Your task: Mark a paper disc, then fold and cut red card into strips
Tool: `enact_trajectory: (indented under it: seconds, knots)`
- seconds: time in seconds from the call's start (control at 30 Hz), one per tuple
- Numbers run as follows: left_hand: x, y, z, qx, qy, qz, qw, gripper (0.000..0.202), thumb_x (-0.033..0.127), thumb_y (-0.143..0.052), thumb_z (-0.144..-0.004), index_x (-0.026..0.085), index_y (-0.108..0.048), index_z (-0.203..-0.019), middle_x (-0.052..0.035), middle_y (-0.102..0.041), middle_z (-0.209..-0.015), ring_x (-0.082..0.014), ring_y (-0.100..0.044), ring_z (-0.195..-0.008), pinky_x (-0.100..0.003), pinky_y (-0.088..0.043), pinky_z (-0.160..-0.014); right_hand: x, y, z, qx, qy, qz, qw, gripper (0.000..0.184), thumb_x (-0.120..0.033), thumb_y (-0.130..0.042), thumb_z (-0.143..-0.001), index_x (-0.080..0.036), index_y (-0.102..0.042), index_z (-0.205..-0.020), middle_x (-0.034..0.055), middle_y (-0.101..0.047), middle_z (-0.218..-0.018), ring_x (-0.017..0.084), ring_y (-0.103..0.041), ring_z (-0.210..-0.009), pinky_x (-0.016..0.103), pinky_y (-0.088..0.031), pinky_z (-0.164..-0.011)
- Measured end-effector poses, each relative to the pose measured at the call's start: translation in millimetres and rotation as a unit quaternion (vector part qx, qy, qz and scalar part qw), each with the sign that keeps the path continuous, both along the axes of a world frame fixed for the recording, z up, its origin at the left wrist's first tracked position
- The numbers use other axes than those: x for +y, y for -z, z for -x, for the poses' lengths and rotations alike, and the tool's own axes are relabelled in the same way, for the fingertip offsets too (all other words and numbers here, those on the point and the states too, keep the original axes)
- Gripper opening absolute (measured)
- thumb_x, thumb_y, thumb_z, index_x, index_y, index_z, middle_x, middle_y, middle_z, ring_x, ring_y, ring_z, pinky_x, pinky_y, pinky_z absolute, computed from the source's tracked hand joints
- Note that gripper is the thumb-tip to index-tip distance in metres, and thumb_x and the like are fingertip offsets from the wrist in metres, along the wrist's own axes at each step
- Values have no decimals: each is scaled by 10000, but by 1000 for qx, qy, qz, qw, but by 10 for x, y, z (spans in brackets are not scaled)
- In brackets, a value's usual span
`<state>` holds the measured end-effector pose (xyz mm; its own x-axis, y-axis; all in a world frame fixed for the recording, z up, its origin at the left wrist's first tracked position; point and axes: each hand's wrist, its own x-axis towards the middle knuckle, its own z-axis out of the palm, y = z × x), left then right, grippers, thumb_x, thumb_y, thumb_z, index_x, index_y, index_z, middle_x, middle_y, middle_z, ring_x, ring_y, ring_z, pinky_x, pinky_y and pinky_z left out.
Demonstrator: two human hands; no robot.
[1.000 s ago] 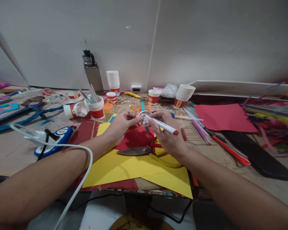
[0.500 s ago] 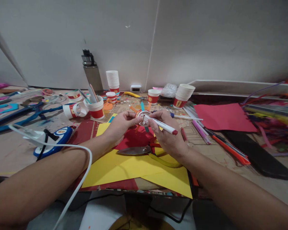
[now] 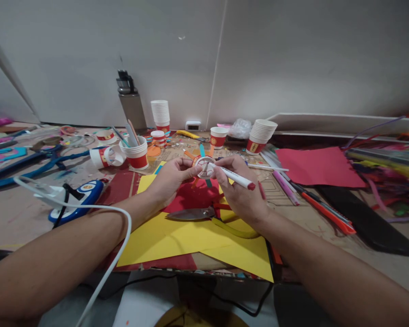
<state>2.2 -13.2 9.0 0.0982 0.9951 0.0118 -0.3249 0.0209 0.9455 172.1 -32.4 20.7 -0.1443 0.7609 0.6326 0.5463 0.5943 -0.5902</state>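
Shifted slightly since half a second ago, the marker point(image 3: 237, 177) has its red end a touch farther right in the frame, and more of the drawn lines show on the cup piece point(image 3: 204, 167). That piece, a round white face with teal and orange strips sticking out around it, sits at the centre of the frame, held up between both hands. The left hand point(image 3: 172, 180) pinches its left edge between thumb and fingers. The right hand point(image 3: 240, 193) grips the marker with fingers close together near the piece; whether the tip touches the white face cannot be told.

Just below the hands, scissors point(image 3: 207, 213) lie over a red sheet point(image 3: 186, 198) and yellow paper point(image 3: 157, 243), their blade pointing left. Left of centre stands a cup of sticks point(image 3: 138, 160), with a tipped cup point(image 3: 98, 157) beside it. Farther back are a tall cup stack point(image 3: 160, 112), a single cup point(image 3: 218, 140) and, right of that, another cup stack point(image 3: 259, 136). Red paper point(image 3: 318, 168) lies at the right of the frame.
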Motion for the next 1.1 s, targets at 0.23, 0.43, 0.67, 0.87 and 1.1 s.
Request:
enact_trajectory:
  seconds: [0.23, 0.43, 0.67, 0.87, 1.1]
  knots:
    - [3, 5, 2, -3, 2, 3, 1000, 352, 275, -836, -591, 135, -569, -774, -7, -644, -724, -94, -582, -638, -243, -414, -646, 13, 4, -6, 3, 0, -6, 1000, 92, -308, -543, -898, -218, -538, -884, 21, -666, -831, 152, -622, -710, 280, -451, -626]
    - [1, 2, 5, -3, 5, -5, 1000, 363, 282, -840, -582, 133, -567, -768, -3, -644, -711, -92, -584, -636, -239, -418, -650, 28, 31, -9, 5, 8, -20, 1000, 88, -298, -536, -898, -211, -540, -903, 23, -662, -834, 153, -627, -723, 282, -458, -639]
    - [13, 26, 7, 23, 5, -20, 1000, 353, 287, -828, -600, 128, -567, -778, -10, -648, -730, -104, -597, -671, -254, -434, -683, 39, 38, -11, 2, 16, -55, 998, 69, -279, -540, -895, -210, -534, -899, 22, -663, -831, 151, -620, -717, 282, -474, -639]
    - [20, 18, 13, 2, -1, -7, 1000, 334, 273, -824, -608, 134, -571, -776, -1, -639, -721, -96, -588, -653, -241, -427, -652, 19, 43, -19, 18, -30, -48, 998, 78, -269, -543, -904, -222, -569, -960, 10, -655, -872, 133, -614, -736, 276, -485, -674]
    - [68, 48, 22, -60, 8, 27, 998, 283, 267, -809, -635, 124, -616, -786, -13, -644, -765, -93, -580, -687, -224, -436, -625, 85, 42, -39, 181, -16, -7, 983, 196, -353, -507, -928, -249, -577, -1079, 30, -645, -954, 161, -618, -843, 344, -494, -784]
